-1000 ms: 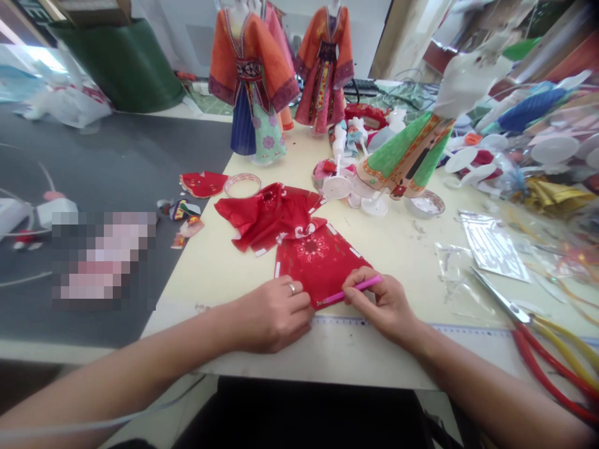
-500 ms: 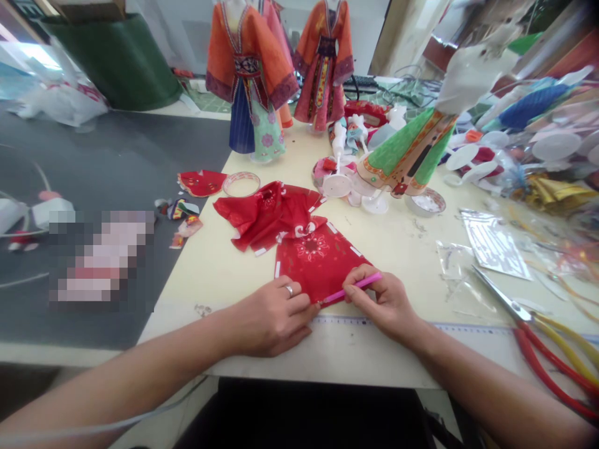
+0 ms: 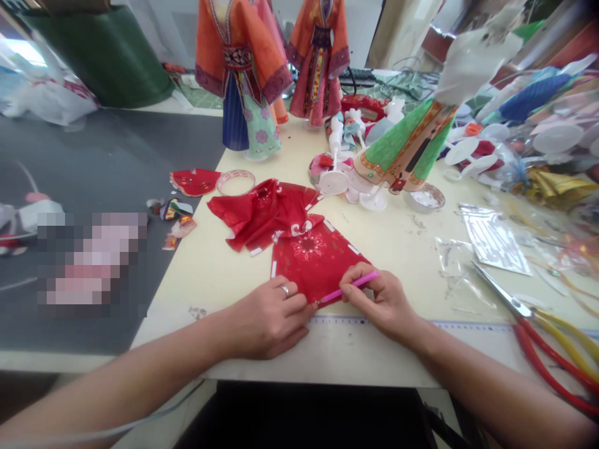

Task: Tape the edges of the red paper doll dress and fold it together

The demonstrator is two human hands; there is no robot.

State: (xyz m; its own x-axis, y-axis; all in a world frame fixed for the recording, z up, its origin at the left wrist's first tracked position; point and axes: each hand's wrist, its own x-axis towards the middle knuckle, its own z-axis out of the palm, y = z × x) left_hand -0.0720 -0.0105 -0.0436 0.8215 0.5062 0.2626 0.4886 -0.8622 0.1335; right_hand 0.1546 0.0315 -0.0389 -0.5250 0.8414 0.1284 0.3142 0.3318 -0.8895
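Note:
A red doll garment with white floral print and small white strips along its edges lies on the cream tabletop. My left hand, wearing a ring, is closed at the garment's near-left edge, its fingertips pinching or pressing the hem; the exact grip is partly hidden. Between thumb and fingers, my right hand grips a slim pink pen-like stick. The stick's tip meets the hem beside my left fingertips. A ruler strip runs along the table just under both hands.
Red-and-yellow-handled scissors lie at right near a silvery sheet. Dressed doll figures stand behind, and a green-skirted one leans right. A tape roll, red fabric piece and small bowl sit around the garment.
The view has shifted slightly, so the table things appear a little further left. Both hands and the pink stick keep almost the same place on the hem.

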